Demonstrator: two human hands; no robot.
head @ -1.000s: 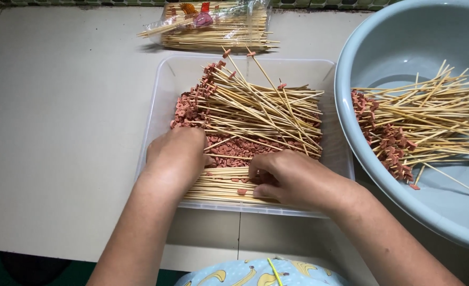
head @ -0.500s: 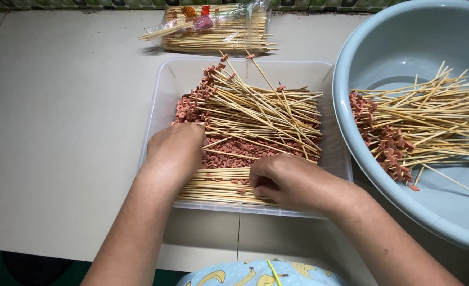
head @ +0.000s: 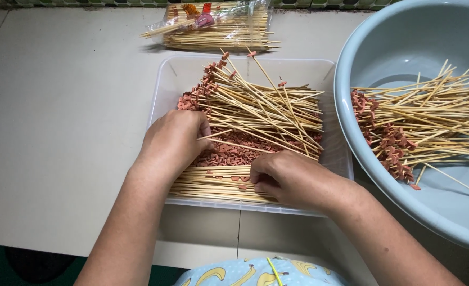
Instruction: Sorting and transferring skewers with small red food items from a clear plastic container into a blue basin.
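Observation:
A clear plastic tray holds a heap of small red meat pieces, a pile of loaded bamboo skewers across the back, and a bundle of bare skewers along the front edge. My left hand rests knuckles-up at the tray's left side with its fingers curled down into the meat pieces; what they grip is hidden. My right hand lies over the right end of the bare bundle, thumb and fingers pinched on a bare skewer there.
A large pale blue basin at the right holds more loaded skewers. A torn plastic pack of bare skewers lies behind the tray. The beige tabletop stretches left; its front edge runs just below the tray.
My left hand has slid from the bare bundle up to the meat pieces. My right hand has stayed on the bundle, shifting slightly.

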